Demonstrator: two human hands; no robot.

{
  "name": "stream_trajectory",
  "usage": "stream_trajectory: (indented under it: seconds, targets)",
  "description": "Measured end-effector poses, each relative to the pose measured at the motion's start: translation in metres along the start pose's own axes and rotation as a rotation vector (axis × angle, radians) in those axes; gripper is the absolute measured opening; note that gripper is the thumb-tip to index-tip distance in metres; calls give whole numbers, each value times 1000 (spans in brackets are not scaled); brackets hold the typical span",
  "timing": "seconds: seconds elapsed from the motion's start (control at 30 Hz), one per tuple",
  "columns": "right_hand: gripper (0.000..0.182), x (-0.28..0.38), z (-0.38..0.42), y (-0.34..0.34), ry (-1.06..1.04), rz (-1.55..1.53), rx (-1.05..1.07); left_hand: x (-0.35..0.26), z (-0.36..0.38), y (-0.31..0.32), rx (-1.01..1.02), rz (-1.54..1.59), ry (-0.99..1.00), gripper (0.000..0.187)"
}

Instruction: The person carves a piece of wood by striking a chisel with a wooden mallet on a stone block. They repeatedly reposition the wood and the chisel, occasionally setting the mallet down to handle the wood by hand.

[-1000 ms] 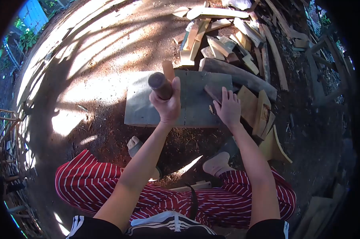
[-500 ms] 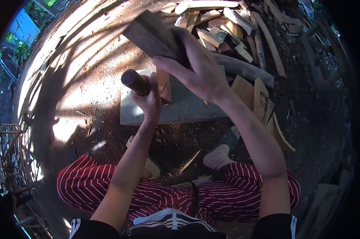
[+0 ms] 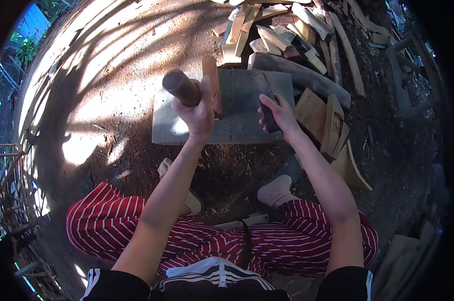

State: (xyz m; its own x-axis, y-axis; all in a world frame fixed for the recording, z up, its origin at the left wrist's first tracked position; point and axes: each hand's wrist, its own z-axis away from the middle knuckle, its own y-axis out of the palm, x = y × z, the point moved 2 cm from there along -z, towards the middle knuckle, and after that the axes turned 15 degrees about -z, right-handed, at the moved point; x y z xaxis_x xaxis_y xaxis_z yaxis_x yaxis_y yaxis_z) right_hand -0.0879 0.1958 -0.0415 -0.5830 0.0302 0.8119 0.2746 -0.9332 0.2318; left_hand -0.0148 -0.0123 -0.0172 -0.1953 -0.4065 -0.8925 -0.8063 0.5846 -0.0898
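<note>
My left hand (image 3: pixel 197 113) is wrapped round a round, dark wooden handle (image 3: pixel 180 87) whose blunt end points up toward the camera. Just beyond it a reddish wooden piece (image 3: pixel 212 80) stands on a grey board (image 3: pixel 242 120); the handle's lower end is hidden behind my hand. Over the right part of the board, my right hand (image 3: pixel 280 116) grips a dark wooden block (image 3: pixel 266 103), seen narrow side up, with the thumb along its near face.
Cut wood pieces (image 3: pixel 272 40) lie heaped behind the board. A thick curved log (image 3: pixel 302 78) lies along its back right edge. Shaped wood blocks (image 3: pixel 312 116) rest at its right. My feet (image 3: pixel 276 190) are on the ground in front.
My right hand has come down and right with the dark block, from above the board's back to its right part. My left hand has shifted slightly right with the handle.
</note>
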Motion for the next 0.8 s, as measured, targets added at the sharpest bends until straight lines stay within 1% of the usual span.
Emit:
stream_trajectory:
  seconds: [0.03,0.1,0.13,0.2,0.33,0.4,0.5,0.53,0.6,0.73,0.8]
  targets:
    - [47,-4,-1,-2,8,-2,-3,-2,1,0,4,-3,-7,17]
    - [50,-10,-4,-8,-18,70,-57,-5,2,2,-13,92,-166,22]
    - [50,-15,-8,-11,-16,67,-58,-4,2,1,-10,91,-167,22]
    - [56,-21,-14,-16,-100,114,-63,-6,2,2,-2,69,-146,22]
    - [58,-21,-15,-16,-104,111,-65,-9,2,9,-34,137,-78,19]
    - [58,-19,-13,-14,-81,105,-65,-4,-1,9,-53,54,-27,19]
    - [58,-21,-16,-16,-75,86,-43,-6,-1,8,-56,8,-12,19]
    - [58,-20,-17,-18,-76,82,-48,-12,1,8,-50,10,-12,19]
    - [57,-21,-17,-19,-47,73,-31,-20,6,5,-22,159,-231,23]
    - [57,-19,-15,-17,-38,89,-36,-7,5,7,-63,122,-206,23]
    - [59,-21,-17,-18,-52,88,-28,-4,7,7,-82,68,-137,22]
